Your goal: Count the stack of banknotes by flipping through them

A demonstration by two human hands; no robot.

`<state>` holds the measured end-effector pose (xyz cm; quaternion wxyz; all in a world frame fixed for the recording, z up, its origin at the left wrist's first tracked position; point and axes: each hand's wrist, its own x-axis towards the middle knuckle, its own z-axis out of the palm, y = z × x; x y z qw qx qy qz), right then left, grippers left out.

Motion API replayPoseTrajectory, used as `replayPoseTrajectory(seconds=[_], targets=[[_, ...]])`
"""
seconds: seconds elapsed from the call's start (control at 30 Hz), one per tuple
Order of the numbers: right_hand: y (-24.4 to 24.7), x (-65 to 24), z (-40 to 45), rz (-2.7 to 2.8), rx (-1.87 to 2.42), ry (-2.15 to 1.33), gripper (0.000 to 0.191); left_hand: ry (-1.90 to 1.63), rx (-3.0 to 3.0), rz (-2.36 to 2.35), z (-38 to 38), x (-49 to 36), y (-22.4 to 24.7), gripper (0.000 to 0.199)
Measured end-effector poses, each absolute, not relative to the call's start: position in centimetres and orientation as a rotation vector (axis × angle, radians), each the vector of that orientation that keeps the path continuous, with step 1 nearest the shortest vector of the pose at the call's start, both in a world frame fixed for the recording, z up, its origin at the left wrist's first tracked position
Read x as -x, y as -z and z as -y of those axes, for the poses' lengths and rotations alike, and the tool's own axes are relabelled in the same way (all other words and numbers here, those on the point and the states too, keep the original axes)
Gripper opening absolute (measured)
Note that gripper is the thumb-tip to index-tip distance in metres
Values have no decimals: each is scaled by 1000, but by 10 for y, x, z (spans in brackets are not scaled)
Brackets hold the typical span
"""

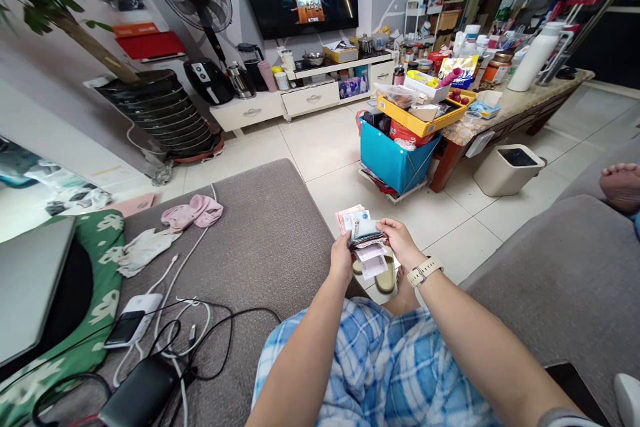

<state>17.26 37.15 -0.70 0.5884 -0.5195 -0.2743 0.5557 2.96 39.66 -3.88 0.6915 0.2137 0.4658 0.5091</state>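
Note:
Between my hands, above the floor in front of my knees, is a small wallet with dark layered edges. A pale blue card or note lies on its top. Banknotes stick out at its far side, and more purplish notes hang out at its near side. My left hand is closed on the wallet's left edge. At the right edge, my right hand grips it with thumb and fingers; a beige-strapped watch is on that wrist. How the notes sit inside is too small to tell.
On the grey sofa to my left lie cables, a power bank, a white charger, a laptop and pink cloth. Ahead are a blue bin, a cluttered table and a trash can. Another person's foot shows at right.

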Motion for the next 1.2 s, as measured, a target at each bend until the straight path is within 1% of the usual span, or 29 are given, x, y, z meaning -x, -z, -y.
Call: replayPoseTrajectory(seconds=[0.37, 0.7, 0.93, 1.07, 1.2], targets=[[9, -173, -371, 672, 1171, -1318, 38, -1142, -483, -1022, -397, -30, 41, 33], [-2, -172, -367, 727, 1141, -1362, 37, -1146, -485, -1021, -395, -30, 29, 23], [0, -174, -368, 719, 1236, -1279, 43, -1143, -500, -991, -393, -29, 26, 23], [4, -179, -371, 643, 1260, -1260, 47, -1147, -514, -974, -392, -30, 26, 27], [3, -181, -371, 634, 1242, -1281, 47, -1130, -538, -967, -391, -30, 25, 31]])
